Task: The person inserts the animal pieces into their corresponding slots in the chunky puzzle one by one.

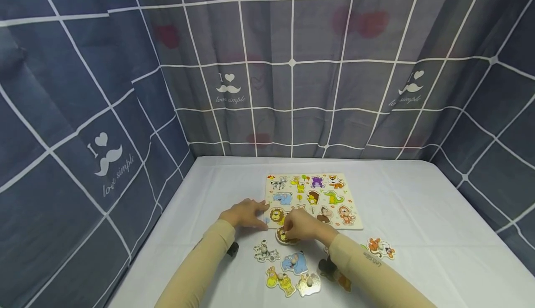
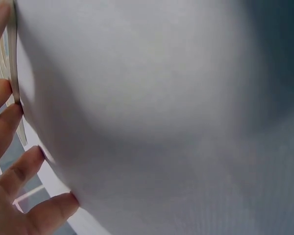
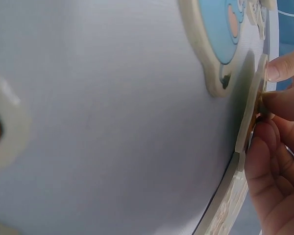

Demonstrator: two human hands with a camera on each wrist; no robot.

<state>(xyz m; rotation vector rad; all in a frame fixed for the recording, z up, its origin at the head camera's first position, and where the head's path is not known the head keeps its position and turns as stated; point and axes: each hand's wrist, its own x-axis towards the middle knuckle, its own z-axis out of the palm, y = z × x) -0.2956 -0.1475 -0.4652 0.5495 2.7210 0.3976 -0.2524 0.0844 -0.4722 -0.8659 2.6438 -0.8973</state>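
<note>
The cream puzzle board (image 1: 356, 224) lies flat on the white table, printed with coloured animals. My left hand (image 1: 246, 214) is at its left edge, fingers spread; in the left wrist view its fingertips (image 2: 12, 115) touch the board's edge and the tabletop. My right hand (image 1: 307, 225) pinches a lion puzzle piece (image 1: 282, 237) just in front of the board's near edge, below the printed lion. In the right wrist view, thumb and fingers hold the lion piece's small knob, and the piece overlaps the board's edge (image 3: 220, 205). Part of the lion piece is hidden behind the fingers.
Nearer me lie a zebra piece (image 1: 265, 253), a blue elephant piece (image 1: 294, 263), a giraffe piece (image 1: 280, 281) and a pale animal piece (image 1: 308, 285). A tiger piece (image 1: 381, 248) lies right of my right forearm, which partly covers a brown piece (image 1: 344, 282).
</note>
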